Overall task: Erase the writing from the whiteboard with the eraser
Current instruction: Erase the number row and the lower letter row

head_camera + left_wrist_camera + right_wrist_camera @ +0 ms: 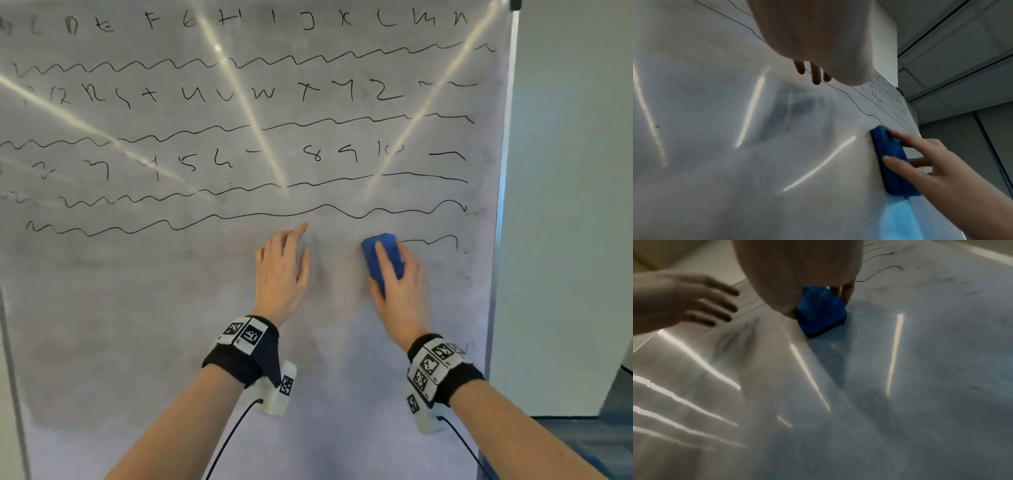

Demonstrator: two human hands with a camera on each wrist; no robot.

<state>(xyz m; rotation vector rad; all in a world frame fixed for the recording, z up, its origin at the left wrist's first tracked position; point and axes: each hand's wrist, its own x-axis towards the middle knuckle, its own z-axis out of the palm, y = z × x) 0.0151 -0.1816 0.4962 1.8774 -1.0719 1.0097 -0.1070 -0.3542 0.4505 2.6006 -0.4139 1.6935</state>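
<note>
A whiteboard [137, 325] fills the head view, with rows of black letters, numbers and wavy lines [239, 216] across its upper half. Its lower half is wiped and smudged grey. My right hand [399, 291] grips a blue eraser [383, 253] and presses it flat against the board, just left of a short leftover wavy line [431, 241]. In the left wrist view the eraser [890, 155] shows with my index finger along its back and the thumb on its side. My left hand [282, 270] lies flat on the board with straight fingers, left of the eraser.
The board's metal right edge [503, 205] runs close to the eraser, with a pale wall [575, 171] beyond it. A left frame bar [13, 377] shows at the lower left. Light streaks glare across the board surface.
</note>
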